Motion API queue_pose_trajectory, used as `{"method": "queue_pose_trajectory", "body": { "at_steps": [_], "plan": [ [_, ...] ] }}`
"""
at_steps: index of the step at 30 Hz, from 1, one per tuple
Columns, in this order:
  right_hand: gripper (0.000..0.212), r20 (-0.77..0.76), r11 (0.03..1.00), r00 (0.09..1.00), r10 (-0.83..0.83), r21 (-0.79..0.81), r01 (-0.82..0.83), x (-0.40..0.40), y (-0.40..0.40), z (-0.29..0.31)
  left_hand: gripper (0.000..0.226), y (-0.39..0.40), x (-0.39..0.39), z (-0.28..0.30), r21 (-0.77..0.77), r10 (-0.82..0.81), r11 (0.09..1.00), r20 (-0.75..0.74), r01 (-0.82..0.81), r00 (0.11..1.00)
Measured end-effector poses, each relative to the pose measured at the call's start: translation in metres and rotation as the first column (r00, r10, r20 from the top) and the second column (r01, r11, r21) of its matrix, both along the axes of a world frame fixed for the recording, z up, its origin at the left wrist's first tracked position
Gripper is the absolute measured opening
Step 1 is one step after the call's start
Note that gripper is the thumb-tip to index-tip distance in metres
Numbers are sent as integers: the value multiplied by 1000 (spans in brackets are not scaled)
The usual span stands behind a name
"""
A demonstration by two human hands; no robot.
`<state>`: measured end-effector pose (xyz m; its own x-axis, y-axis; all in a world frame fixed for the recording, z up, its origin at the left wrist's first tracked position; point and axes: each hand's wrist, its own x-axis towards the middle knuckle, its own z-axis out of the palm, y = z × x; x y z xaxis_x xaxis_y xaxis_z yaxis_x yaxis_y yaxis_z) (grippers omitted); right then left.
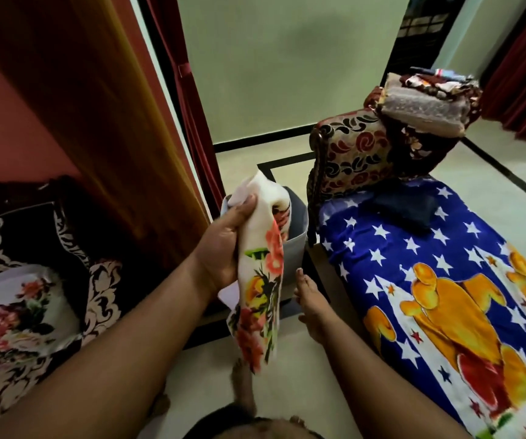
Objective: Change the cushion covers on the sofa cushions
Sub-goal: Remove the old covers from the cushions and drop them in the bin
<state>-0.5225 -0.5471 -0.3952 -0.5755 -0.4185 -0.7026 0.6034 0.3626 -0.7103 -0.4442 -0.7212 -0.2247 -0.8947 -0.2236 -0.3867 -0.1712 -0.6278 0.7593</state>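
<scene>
One floral cushion cover (263, 280) is held bunched in the left hand (223, 248), above the floor and just in front of a grey bin (298, 236). The fingers are curled round its upper part; the lower part hangs slack. The cloth is judged light, thin and fully limp, with no stiffness and little risk of damage; some slip through a loose grip is possible. A hold at two corners of the open edge is advised so that the mouth can be spread. The right hand (313, 308) is held low beside the hanging cloth, fingers straight and holding nothing.

Counts: one cover in hand; one floral cushion (18, 315) seen on the patterned sofa (94, 289) at left; one dark cushion (404, 210), apparently bare, though dim, on the star-printed sheet (413, 264) at right; one stack of folded cloths (429, 103) on the armrest beyond.
</scene>
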Motion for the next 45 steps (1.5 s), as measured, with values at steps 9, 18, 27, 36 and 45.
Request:
{"method": "queue_pose_trajectory", "body": {
  "at_steps": [9, 18, 27, 36, 45],
  "plan": [
    [49, 20, 990, 999, -30, -135, 33, -80, -58, -1, 53, -137, -54, -64, -88, 299, 953, 145, -289, 943],
    [45, -549, 972, 827, 119, 235, 17, -176, -105, 9, 87, -229, -76, -142, -718, 46, 619, 439, 319, 897],
    [22, -617, 656, 264, 742, 749, -92, -259, -146, -12, 31, -258, -106, -159, -788, 358, -44, 561, 614, 746],
    [13, -562, 737, 540, 627, 653, -176, -354, -225, -47, 32, -249, -208, -202, -750, 552, 571, 651, 333, 520],
    [37, -462, 735, 573, 677, 458, -500, -379, -282, -128, 32, -202, -341, -269, -561, 264, 792, 669, 239, 695]
  ]
}}
